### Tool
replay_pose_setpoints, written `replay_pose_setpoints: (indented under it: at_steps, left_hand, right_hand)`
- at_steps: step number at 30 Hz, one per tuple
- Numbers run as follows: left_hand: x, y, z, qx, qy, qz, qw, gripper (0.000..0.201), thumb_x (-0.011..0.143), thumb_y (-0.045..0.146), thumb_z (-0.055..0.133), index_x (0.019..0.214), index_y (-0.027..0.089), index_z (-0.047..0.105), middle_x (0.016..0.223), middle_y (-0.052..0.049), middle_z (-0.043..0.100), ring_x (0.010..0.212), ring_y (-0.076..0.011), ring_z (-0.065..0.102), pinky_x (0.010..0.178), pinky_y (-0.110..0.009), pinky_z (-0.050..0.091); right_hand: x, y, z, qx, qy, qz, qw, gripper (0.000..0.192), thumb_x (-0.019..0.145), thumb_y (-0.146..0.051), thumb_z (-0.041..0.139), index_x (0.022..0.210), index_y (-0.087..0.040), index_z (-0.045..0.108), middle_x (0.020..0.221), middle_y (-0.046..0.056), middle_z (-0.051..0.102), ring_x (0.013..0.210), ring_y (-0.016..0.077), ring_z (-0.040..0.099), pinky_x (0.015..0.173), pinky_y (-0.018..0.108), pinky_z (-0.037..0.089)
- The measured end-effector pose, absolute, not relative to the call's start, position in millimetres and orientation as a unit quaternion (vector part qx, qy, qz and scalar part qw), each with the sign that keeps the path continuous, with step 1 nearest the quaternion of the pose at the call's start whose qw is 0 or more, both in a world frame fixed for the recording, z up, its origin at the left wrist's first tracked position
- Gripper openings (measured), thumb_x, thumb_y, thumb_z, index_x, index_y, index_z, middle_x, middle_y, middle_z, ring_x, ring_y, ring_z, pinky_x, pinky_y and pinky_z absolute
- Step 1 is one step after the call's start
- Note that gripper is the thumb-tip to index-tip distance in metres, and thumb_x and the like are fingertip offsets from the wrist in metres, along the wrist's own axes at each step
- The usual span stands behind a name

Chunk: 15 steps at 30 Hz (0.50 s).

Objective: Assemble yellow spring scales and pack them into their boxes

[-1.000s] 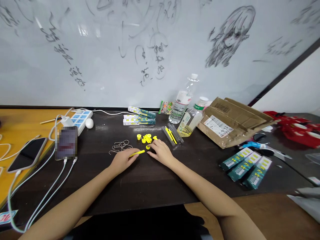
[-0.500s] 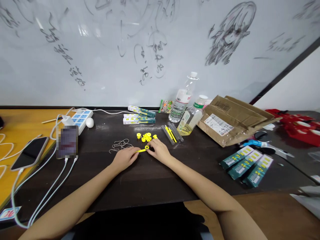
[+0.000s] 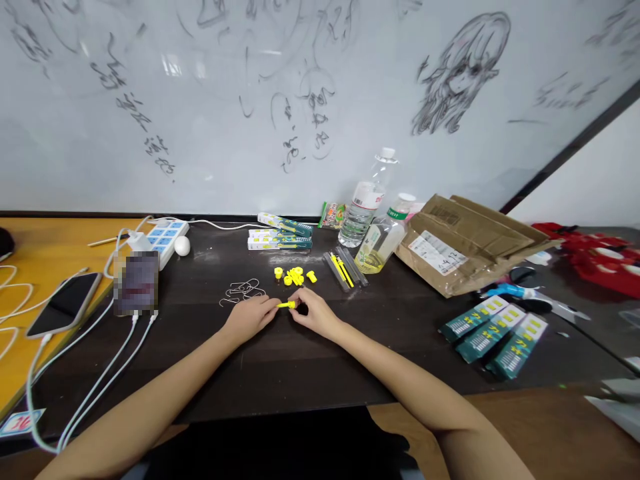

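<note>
the whiteboard (image 3: 150, 100) across the top of the frame carries scribbled writing too loose to read and a sketched figure at upper right. the cardboard box (image 3: 465, 240) right of centre bears a white shipping label, its print too small to read. green and yellow packets (image 3: 495, 333) at lower right show rows of yellow marks; their lettering cannot be made out. two bottles (image 3: 370, 220) stand by the box with unreadable labels.

at centre frame, both forearms reach in from the bottom edge and meet over the dark table (image 3: 200, 360). the left hand (image 3: 250, 317) pinches one end of a small yellow stick (image 3: 286, 305), and the right hand (image 3: 315, 313) closes its fingertips on the other end, just above the tabletop. a cluster of yellow caps (image 3: 294, 275) lies just above the hands, wire hooks (image 3: 240, 291) to their left.
</note>
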<state>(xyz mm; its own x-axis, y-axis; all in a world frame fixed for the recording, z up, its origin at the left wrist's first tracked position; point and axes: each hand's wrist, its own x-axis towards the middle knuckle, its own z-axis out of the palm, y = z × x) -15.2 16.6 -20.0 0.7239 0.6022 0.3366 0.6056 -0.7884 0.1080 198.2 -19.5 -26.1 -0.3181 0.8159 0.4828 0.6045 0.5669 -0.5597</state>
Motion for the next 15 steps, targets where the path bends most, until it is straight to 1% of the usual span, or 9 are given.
replay_pose_setpoints:
  at_steps: [5, 10, 12, 15]
  left_hand:
    - [-16.3, 17.3, -19.4, -0.933, -0.307, -0.184, -0.039, 0.030, 0.096, 0.032, 0.036, 0.106, 0.024, 0.062, 0.084, -0.003, 0.063, 0.078, -0.0149, 0.060, 0.067, -0.022, 0.042]
    - [-17.6, 18.7, -19.7, -0.928, -0.286, -0.200, -0.131, 0.030, 0.095, 0.032, 0.037, 0.106, 0.024, 0.063, 0.093, -0.003, 0.068, 0.084, -0.0155, 0.063, 0.075, -0.024, 0.045]
    - [-17.8, 19.2, -19.8, -0.923, -0.279, -0.212, -0.158, 0.030, 0.094, 0.032, 0.038, 0.106, 0.024, 0.064, 0.098, -0.003, 0.069, 0.087, -0.0158, 0.064, 0.078, -0.025, 0.046]
    - [-17.7, 19.3, -18.6, -0.917, -0.276, -0.227, -0.178, 0.031, 0.094, 0.032, 0.038, 0.107, 0.024, 0.064, 0.102, -0.003, 0.070, 0.091, -0.0166, 0.064, 0.082, -0.026, 0.046]
  right_hand:
    - [197.2, -22.7, -23.8, -0.440, -0.822, 0.106, 0.345, 0.018, 0.079, -0.013, 0.051, 0.096, -0.019, 0.050, 0.083, 0.003, 0.054, 0.080, 0.0162, 0.053, 0.074, 0.028, 0.046]
    - [196.9, -25.7, -21.9, -0.416, -0.854, 0.061, 0.305, 0.009, 0.085, -0.015, 0.048, 0.092, -0.020, 0.052, 0.081, 0.003, 0.055, 0.081, 0.0176, 0.051, 0.070, 0.028, 0.045]
    - [198.3, -25.3, -22.0, -0.415, -0.852, 0.060, 0.314, 0.012, 0.087, -0.018, 0.050, 0.098, -0.020, 0.053, 0.085, 0.005, 0.057, 0.083, 0.0180, 0.053, 0.073, 0.030, 0.046]
    - [202.2, -23.4, -22.5, -0.407, -0.847, 0.067, 0.335, 0.019, 0.087, -0.024, 0.055, 0.106, -0.021, 0.054, 0.097, 0.007, 0.060, 0.093, 0.0197, 0.054, 0.081, 0.034, 0.047]
